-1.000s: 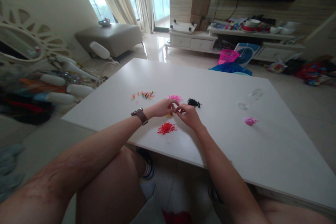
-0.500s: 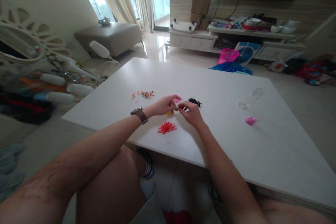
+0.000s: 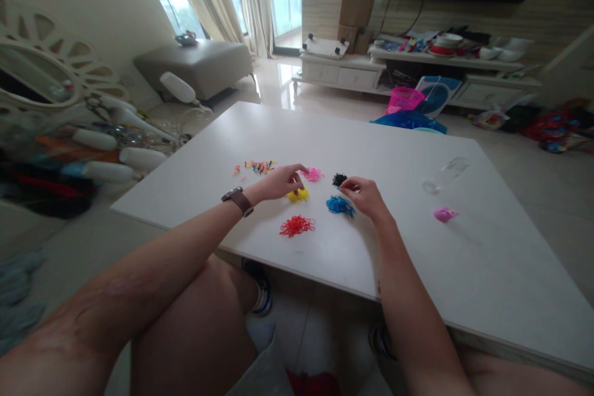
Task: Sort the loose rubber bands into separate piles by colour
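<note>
Small rubber bands lie on the white table [image 3: 403, 167] in heaps sorted by colour. My left hand [image 3: 284, 184], a watch on its wrist, hovers over the yellow heap [image 3: 298, 196] with its fingers apart, close to the pink heap [image 3: 314, 174]. Between the black heap [image 3: 339, 179] and the blue heap [image 3: 341, 206] is my right hand [image 3: 364, 193], its thumb and fingertips pinched together. Whatever is in that pinch is too small to make out. Nearest the front edge sits the red heap [image 3: 297, 226]. A mixed-colour heap [image 3: 260, 167] lies beyond my left wrist.
To the right, a clear jar [image 3: 453, 167] lies near a round clear lid [image 3: 430, 187], with a pink toy-like object [image 3: 444, 214] in front. White lamp arms [image 3: 143, 159] stand beside the table's left edge. A pink basket [image 3: 404, 99] is behind the far edge.
My hands have parted from where their fingertips met. The right moved right to the black heap, the left slightly left, uncovering the blue, yellow and pink heaps.
</note>
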Tool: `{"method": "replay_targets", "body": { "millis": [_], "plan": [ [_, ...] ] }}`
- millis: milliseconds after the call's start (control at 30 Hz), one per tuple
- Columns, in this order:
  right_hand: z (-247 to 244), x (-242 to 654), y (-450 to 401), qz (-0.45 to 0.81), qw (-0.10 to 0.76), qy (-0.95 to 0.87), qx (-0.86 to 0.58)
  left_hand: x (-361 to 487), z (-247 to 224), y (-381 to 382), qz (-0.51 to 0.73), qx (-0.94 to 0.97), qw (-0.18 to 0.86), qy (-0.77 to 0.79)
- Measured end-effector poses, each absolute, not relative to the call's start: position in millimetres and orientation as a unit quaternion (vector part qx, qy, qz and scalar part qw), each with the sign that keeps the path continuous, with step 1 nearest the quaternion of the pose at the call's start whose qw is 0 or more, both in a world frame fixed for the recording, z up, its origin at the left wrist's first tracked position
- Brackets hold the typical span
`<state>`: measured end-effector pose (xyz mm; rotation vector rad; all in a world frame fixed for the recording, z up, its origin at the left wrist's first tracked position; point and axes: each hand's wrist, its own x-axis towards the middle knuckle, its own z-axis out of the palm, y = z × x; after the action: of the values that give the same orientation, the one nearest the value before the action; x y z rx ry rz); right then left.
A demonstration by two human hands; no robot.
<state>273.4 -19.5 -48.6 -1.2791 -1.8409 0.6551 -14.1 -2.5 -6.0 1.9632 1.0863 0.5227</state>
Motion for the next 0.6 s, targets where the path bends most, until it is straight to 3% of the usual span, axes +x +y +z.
{"method": "replay_targets", "body": {
  "millis": [333, 600],
  "plan": [
    [-42, 316, -21, 0.396, 0.245, -0.726, -0.507, -40, -5, 3, 0.219, 0.754, 0.408, 0.466],
    [-44, 316, -24, 0.375, 0.195, -0.73, -0.537, -80, -3, 18, 0.293, 0.69, 0.35, 0.562]
  ]
}}
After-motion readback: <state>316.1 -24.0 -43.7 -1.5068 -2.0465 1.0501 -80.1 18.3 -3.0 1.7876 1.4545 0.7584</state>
